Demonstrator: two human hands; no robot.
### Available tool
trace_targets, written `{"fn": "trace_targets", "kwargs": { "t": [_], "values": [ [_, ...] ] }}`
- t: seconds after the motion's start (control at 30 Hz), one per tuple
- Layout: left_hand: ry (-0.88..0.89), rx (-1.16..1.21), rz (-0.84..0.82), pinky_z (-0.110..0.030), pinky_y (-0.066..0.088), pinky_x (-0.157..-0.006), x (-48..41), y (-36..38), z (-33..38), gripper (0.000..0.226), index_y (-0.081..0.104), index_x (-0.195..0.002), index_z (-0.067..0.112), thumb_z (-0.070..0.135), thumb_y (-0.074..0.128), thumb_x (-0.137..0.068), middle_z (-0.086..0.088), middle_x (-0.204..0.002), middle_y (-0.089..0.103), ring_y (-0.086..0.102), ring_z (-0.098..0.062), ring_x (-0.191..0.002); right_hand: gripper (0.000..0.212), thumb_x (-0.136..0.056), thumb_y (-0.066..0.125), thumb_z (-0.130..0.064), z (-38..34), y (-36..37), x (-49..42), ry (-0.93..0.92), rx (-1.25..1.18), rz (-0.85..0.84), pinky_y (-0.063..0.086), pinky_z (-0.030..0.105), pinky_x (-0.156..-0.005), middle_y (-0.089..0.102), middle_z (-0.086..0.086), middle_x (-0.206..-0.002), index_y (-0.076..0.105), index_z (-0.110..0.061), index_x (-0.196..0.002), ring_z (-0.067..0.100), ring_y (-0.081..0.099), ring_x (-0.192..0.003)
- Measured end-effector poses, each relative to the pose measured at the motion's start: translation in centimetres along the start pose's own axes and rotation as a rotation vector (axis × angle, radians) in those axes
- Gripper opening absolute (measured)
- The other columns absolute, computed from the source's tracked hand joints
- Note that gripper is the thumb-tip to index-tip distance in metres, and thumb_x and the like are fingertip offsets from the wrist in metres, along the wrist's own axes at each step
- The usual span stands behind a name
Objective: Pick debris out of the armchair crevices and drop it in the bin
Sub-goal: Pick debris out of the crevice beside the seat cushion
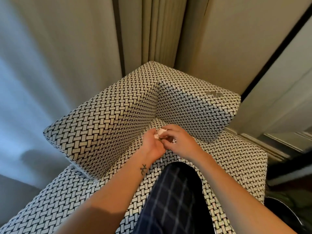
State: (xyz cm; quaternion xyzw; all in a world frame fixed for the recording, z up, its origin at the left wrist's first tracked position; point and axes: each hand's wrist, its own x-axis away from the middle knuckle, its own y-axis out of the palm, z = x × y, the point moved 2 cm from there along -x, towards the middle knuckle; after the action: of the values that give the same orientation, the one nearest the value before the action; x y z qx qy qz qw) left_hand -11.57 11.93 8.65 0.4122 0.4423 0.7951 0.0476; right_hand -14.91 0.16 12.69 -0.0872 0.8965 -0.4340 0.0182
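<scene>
1. Surroundings: a knee in dark checked cloth rests on the seat, just below the hands. A dark curved rim shows at the lower right edge; what it belongs to cannot be told.
2. Room: pale pleated curtains hang behind the armchair.
3. Materials: the upholstery is a black-and-cream basket-weave, and the back and arm are boxy and square-edged.
4. Task item: a pale crumpled scrap is over the inner corner crevice. The left hand and right hand pinch it between them, fingers of both curled on it.

The armchair wears coarse basket-weave cloth, matt black-and-cream, while the curtain behind is smooth, matt beige fabric
</scene>
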Motion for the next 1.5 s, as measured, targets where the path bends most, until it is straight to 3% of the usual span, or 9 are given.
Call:
{"fn": "trace_targets", "kwargs": {
  "t": [0.13, 0.27, 0.6, 0.8, 0.93, 1.1, 1.23, 1.37, 1.5],
  "values": [
    [-0.005, -0.043, -0.047, -0.035, 0.055, -0.089, -0.1, 4.0, -1.0, 0.039, 0.058, -0.126, -0.006, 0.022, 0.044, -0.103, -0.018, -0.098, 0.066, 0.063, -0.024, -0.087, 0.029, -0.093, 0.069, -0.035, 0.8, -3.9, 0.8, 0.001, 0.041, -0.012, 0.028, 0.028, -0.114, 0.048, -0.02, -0.144, 0.071, -0.027, -0.121, -0.002, 0.041, -0.129],
    [-0.006, -0.152, -0.053, -0.029, 0.059, -0.064, -0.8, 7.3, -2.2, 0.034, 0.053, -0.128, -0.01, 0.012, 0.043, -0.104, -0.02, -0.104, 0.064, 0.065, -0.022, -0.078, 0.026, -0.093, 0.069, -0.034, 1.8, -7.0, 1.0, 0.045, 0.122, 0.039, 0.029, 0.015, -0.098, 0.052, -0.019, -0.14, 0.073, -0.027, -0.118, -0.004, 0.045, -0.113],
    [0.013, -0.305, -0.088, -0.031, 0.061, -0.076, -2.9, 14.8, -3.2, 0.02, 0.063, -0.111, -0.006, 0.005, 0.048, -0.103, -0.018, -0.112, 0.068, 0.068, -0.024, -0.099, 0.019, -0.097, 0.059, -0.03, 4.7, -11.1, -0.1, 0.02, 0.042, 0.312, 0.054, 0.029, -0.097, 0.067, -0.014, -0.116, 0.073, -0.024, -0.108, 0.004, 0.063, -0.101],
    [0.042, -0.229, -0.057, -0.023, 0.055, -0.046, -4.3, 18.1, -3.5, 0.027, 0.056, -0.128, -0.005, 0.007, 0.048, -0.106, -0.025, -0.128, 0.062, 0.069, -0.018, -0.068, 0.019, -0.097, 0.064, -0.03, 7.3, -13.9, -1.9, 0.115, -0.113, 0.445, 0.043, 0.011, -0.045, 0.072, -0.017, -0.103, 0.074, -0.03, -0.112, -0.005, 0.054, -0.046],
    [0.043, -0.259, -0.08, -0.027, 0.06, -0.055, -5.7, 19.8, -3.6, 0.017, 0.059, -0.111, -0.006, 0.005, 0.047, -0.105, -0.025, -0.113, 0.066, 0.069, -0.022, -0.079, 0.014, -0.097, 0.065, -0.027, 9.8, -15.8, -3.8, 0.164, -0.27, 0.524, 0.06, 0.03, -0.071, 0.075, -0.014, -0.09, 0.078, -0.027, -0.102, 0.006, 0.069, -0.075],
    [0.151, -0.298, 0.079, -0.035, 0.061, -0.083, -8.9, 21.1, -4.1, 0.015, 0.062, -0.115, 0.003, 0.004, 0.053, -0.102, -0.022, -0.117, 0.068, 0.071, -0.03, -0.103, 0.018, -0.097, 0.063, -0.027, 12.5, -17.6, -6.4, 0.231, -0.304, 0.626, 0.059, 0.032, -0.061, 0.075, -0.012, -0.076, 0.077, -0.033, -0.086, 0.003, 0.068, -0.065],
    [0.205, -0.291, 0.212, -0.035, 0.063, -0.068, -10.7, 20.9, -4.6, 0.008, 0.056, -0.107, 0.005, 0.008, 0.061, -0.101, -0.017, -0.101, 0.069, 0.071, -0.026, -0.085, 0.018, -0.092, 0.064, -0.032, 13.9, -17.9, -8.2, 0.301, -0.272, 0.608, 0.059, 0.043, -0.072, 0.075, -0.012, -0.077, 0.08, -0.029, -0.087, 0.015, 0.07, -0.073],
    [0.217, -0.27, 0.244, -0.041, 0.061, -0.087, -11.0, 21.2, -4.9, 0.014, 0.054, -0.092, 0.003, 0.011, 0.06, -0.102, -0.016, -0.09, 0.066, 0.067, -0.024, -0.076, 0.019, -0.088, 0.066, -0.032, 14.5, -18.3, -9.6, 0.394, -0.167, 0.535, 0.058, 0.045, -0.068, 0.075, -0.007, -0.075, 0.079, -0.023, -0.078, 0.026, 0.07, -0.072],
    [0.181, -0.275, 0.2, -0.036, 0.063, -0.073, -11.7, 20.7, -4.4, 0.026, 0.06, -0.116, -0.003, 0.017, 0.062, -0.101, -0.02, -0.106, 0.068, 0.07, -0.027, -0.086, 0.017, -0.084, 0.065, -0.03, 14.6, -17.9, -10.2, 0.448, -0.09, 0.554, 0.059, 0.039, -0.064, 0.076, -0.009, -0.079, 0.079, -0.025, -0.077, 0.02, 0.07, -0.072]
  ]
}}
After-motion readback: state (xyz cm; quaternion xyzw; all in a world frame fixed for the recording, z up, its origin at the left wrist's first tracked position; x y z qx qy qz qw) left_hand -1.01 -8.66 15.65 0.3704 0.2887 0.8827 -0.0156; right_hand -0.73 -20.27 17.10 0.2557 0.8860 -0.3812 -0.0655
